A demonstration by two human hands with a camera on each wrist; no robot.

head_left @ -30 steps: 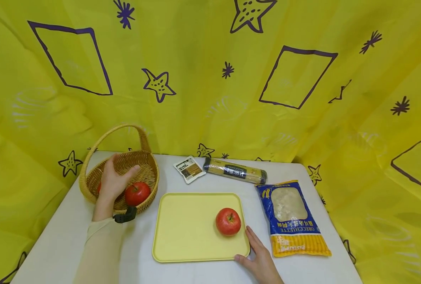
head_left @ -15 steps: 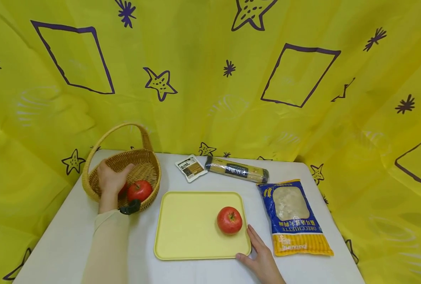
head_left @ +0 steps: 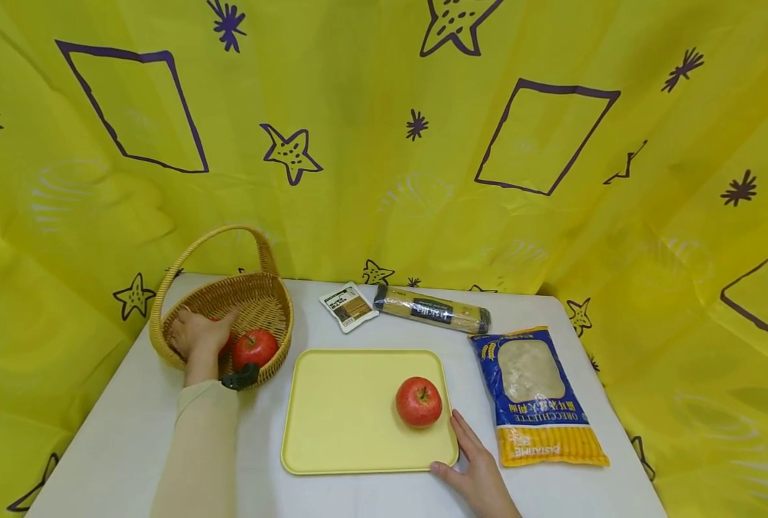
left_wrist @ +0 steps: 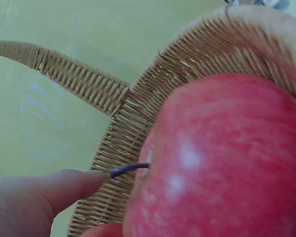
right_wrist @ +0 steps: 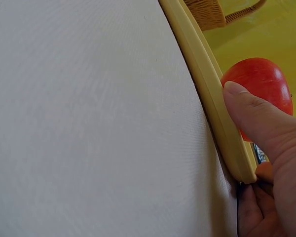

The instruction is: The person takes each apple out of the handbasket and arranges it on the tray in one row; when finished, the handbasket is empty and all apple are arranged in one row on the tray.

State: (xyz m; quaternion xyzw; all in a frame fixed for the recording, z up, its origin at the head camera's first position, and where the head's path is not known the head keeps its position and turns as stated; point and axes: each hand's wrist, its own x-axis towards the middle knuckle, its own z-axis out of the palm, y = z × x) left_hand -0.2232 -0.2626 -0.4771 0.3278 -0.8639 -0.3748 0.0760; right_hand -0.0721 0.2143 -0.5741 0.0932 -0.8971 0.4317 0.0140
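Apples, red, three in view. Basket, wicker, handled: contains two, the front-right apple (head_left: pixel 254 349) and, partly hidden, a second apple (left_wrist: pixel 104 231) beneath your left hand (head_left: pixel 199 335); basket rim (head_left: pixel 288 316). Tray (head_left: pixel 339 424), yellow: contains one, the tray apple (head_left: pixel 418 402), near its right edge. Change: your left hand sits lower in the basket than a second ago. Meaning, as judged: you have reached the second apple, but it is not yet lifted out. Left fingertips: hidden; cannot tell whether they hold it. Right hand (head_left: pixel 477 475): thumb and fingers wide apart, touching the tray's near right corner.
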